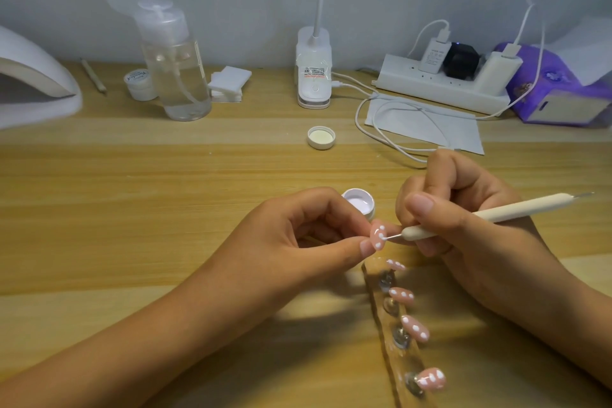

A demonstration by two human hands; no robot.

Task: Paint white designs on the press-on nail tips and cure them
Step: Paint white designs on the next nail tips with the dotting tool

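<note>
Our left hand (298,235) pinches a fifth nail tip (478,237) while our right hand (463,219) grips the dotting pen (496,214) against it; four dotted tips (415,328) sit on the stand (394,361), and curing seems yet to come.

Along the top of the frame we see the curing lamp (33,83) far left, then pump bottle (175,76), clip lamp (314,76) and power strip (440,84). Mid-frame, before the open pot (359,200), our left hand (298,235) holds a nail tip (378,236) — our right hand (463,209) sets the dotting tool (496,213) against it from the right; the holder strip (394,358) lies below.

wooden table (132,209): pump bottle (175,76), power strip (440,86), cap (321,137) (upturned), open white pot (359,202), clear nail stand (394,358).
</note>
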